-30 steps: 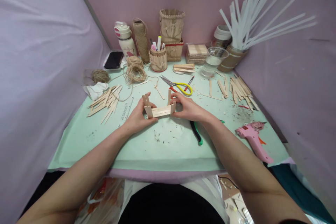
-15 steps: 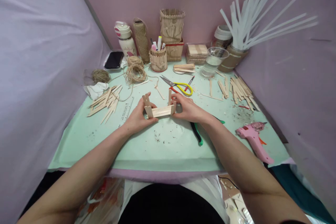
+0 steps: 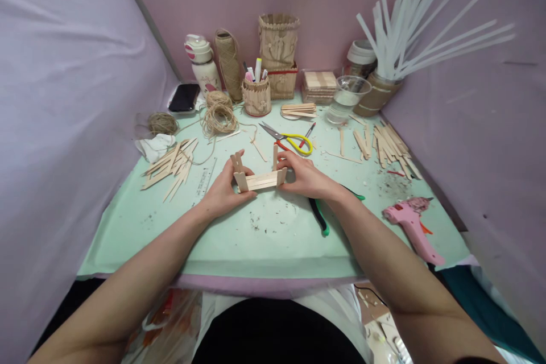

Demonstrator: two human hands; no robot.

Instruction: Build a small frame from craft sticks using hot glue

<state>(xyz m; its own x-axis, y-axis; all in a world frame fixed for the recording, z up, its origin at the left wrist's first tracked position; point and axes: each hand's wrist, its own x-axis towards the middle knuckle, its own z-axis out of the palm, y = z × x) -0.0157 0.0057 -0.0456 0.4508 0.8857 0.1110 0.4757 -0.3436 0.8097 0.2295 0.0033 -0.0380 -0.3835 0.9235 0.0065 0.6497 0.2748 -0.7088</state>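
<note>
both hands, left point(image 3: 228, 190) and right point(image 3: 303, 175), pinch the stick frame point(image 3: 262, 181) by its ends above the surface point(image 3: 256, 244); uneven squeezing could pop a glued joint or skew the uprights, though the fingers partly hide the right-hand joints.
</note>
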